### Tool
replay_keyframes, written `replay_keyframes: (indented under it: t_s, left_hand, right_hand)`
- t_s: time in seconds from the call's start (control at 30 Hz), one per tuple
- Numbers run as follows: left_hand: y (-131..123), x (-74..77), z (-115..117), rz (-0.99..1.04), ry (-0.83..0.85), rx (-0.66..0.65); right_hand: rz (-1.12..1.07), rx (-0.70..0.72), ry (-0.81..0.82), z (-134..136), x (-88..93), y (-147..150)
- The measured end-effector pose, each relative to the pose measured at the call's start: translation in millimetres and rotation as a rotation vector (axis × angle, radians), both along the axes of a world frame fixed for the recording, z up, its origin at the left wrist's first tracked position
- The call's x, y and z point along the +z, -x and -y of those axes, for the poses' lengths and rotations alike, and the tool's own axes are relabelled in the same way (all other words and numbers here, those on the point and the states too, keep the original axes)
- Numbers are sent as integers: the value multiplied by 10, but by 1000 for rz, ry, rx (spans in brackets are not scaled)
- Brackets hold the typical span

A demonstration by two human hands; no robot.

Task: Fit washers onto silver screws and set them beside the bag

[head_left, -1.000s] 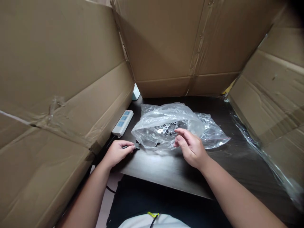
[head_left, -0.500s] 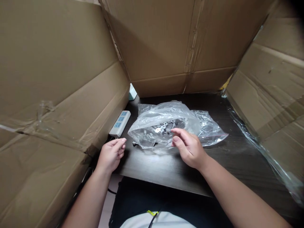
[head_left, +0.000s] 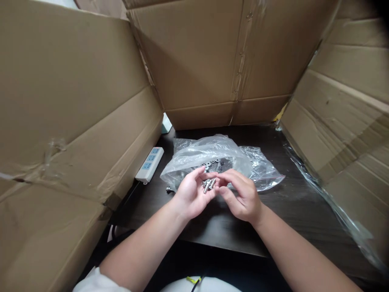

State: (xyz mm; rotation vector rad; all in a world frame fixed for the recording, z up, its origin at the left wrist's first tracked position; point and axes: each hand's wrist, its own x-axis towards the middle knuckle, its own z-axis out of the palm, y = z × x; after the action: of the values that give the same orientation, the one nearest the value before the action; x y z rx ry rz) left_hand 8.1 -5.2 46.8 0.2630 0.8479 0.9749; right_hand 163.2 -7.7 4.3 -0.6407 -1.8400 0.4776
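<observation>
My left hand (head_left: 196, 194) is turned palm up, its fingers partly curled, and several silver metal bolts (head_left: 209, 185) lie in it. Over its fingertips is my right hand (head_left: 240, 194), with bent fingers and the thumb apart from the index finger. Its fingertips are right beside the bolts; whether they touch one is hard to see. Behind both hands lies a clear plastic bag (head_left: 206, 146), its mouth towards me. Silver washers (head_left: 208, 165) and small dark pieces show inside, partly hidden by my hands. A bolt with a dark shank (head_left: 169, 190) rests left of the bag.
A white power strip (head_left: 150, 165) lies on the dark table (head_left: 291, 215) at the left. Cardboard walls (head_left: 194, 61) stand on the left, back and right. A small white box (head_left: 166, 123) is in the far left corner.
My left hand has moved right, to in front of the bag, and turned from a closed pinch to palm up, showing the bolts. My right hand now meets it there.
</observation>
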Motion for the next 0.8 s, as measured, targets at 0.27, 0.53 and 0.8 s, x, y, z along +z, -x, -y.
replay_keyframes:
  t_s: [0.27,0.53,0.8]
  left_hand:
    - [-96,-40,-119,67,-31,56]
    - [-67,-57,-30,204,-55,28]
    - [-33,-136,165,66,-122,-81]
  right_hand:
    - [291,-73,-41,-69,13,19]
    - [332,3,-61,-108,-46,6]
    - [-98,90,230,23,87,12]
